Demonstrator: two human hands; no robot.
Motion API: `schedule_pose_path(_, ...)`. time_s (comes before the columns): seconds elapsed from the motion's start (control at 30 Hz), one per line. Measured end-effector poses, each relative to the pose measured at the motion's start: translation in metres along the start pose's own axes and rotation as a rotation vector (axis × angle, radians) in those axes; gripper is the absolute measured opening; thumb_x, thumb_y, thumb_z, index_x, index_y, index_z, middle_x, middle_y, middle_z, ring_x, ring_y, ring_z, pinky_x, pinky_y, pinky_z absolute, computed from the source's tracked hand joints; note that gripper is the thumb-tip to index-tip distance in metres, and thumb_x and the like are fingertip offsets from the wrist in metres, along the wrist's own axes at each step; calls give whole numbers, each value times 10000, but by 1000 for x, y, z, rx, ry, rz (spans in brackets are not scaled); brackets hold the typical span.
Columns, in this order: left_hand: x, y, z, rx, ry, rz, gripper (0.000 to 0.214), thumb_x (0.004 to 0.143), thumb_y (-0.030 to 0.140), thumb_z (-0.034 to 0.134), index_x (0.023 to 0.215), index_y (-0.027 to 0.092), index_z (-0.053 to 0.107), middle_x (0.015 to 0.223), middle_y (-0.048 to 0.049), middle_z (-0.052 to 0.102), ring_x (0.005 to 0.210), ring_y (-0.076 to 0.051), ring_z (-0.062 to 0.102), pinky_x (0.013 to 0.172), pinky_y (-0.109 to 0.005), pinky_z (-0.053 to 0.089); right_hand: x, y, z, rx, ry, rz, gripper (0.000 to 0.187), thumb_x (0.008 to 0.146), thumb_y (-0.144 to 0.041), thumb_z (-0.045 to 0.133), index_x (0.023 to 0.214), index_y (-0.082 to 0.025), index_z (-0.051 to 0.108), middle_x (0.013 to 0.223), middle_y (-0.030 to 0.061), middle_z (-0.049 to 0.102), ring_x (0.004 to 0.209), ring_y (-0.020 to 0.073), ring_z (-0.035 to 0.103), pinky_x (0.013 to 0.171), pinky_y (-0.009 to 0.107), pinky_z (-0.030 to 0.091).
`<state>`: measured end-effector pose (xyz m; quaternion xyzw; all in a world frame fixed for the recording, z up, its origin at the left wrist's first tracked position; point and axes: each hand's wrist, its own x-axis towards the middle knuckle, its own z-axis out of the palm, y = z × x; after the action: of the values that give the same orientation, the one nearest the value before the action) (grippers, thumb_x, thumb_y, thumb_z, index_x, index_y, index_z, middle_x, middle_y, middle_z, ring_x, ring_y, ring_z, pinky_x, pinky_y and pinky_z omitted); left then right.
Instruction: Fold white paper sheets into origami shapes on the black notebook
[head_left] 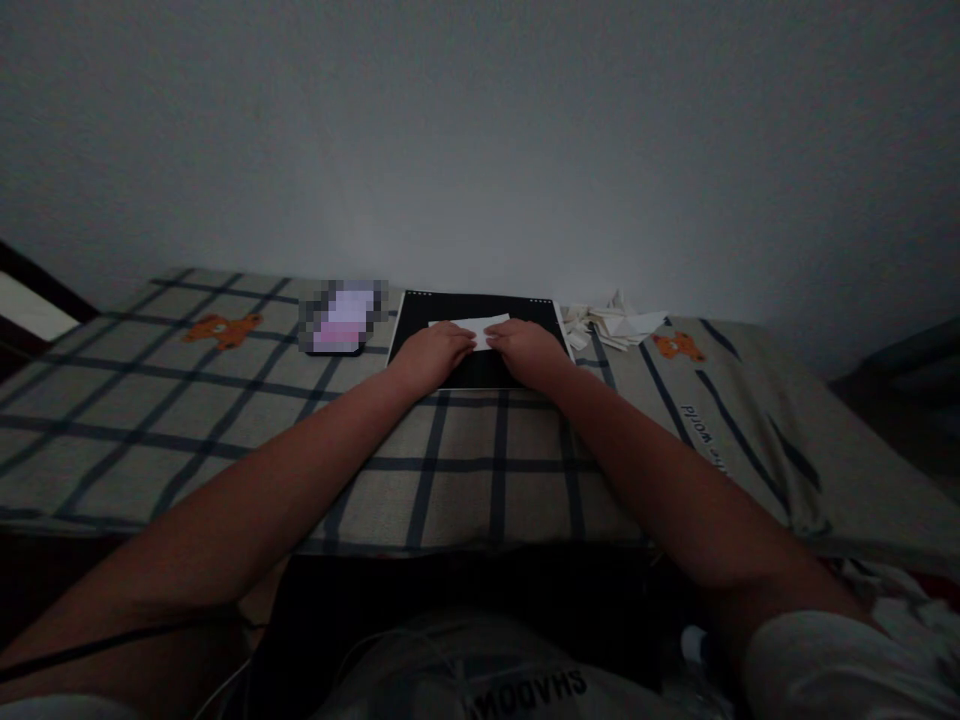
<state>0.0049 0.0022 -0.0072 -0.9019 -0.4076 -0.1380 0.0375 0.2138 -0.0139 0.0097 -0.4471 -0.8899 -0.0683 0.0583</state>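
White paper strip is between my two hands, on a black rectangular pad near the middle of the desk's far edge. The strip lies across the pad, long side roughly along the pad's far edge, slightly tilted. My left hand has fingers bunched and clamped on the strip's left part; my right hand does the same on the right part. Fingertips nearly meet, small gap. Whether the strip is folded, can't tell.

Pad: pale rim, rows of small light marks at both far corners. Right of it, just beside its right edge: loose heap of torn white paper pieces. Left of it, near the far edge: smartphone, screen up and lit, pixelated, content unreadable.

Under everything, plaid tablecloth, dark blue lines on beige; orange bear print toward the far left corner, second bear print by the paper heap. Dark lettering nearer the right edge. Grey wall behind the far edge.
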Motion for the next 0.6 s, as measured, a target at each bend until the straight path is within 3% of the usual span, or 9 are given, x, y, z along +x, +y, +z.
schedule_pose_path(0.17, 1, -1, 2, 31, 9, 13, 339, 1054, 268, 453, 1177, 135, 740, 1276, -91, 729, 1223, -249, 634, 1076, -372, 485, 0, -4, 3, 64, -37, 27, 459, 1027, -138, 374, 1427, -113, 597, 1437, 143, 634, 1308, 235, 574, 1089, 348, 436)
schedule_pose_path(0.6, -4, 10, -12, 110, -49, -95, 320, 1040, 259, 463, 1150, 130, 735, 1188, -112, 736, 1173, -248, 645, 1006, -335, 508, 1, -3, 1, 47, -64, 25, 476, 1022, -131, 378, 1455, -83, 571, 1477, 134, 609, 1342, 247, 576, 1136, 355, 430)
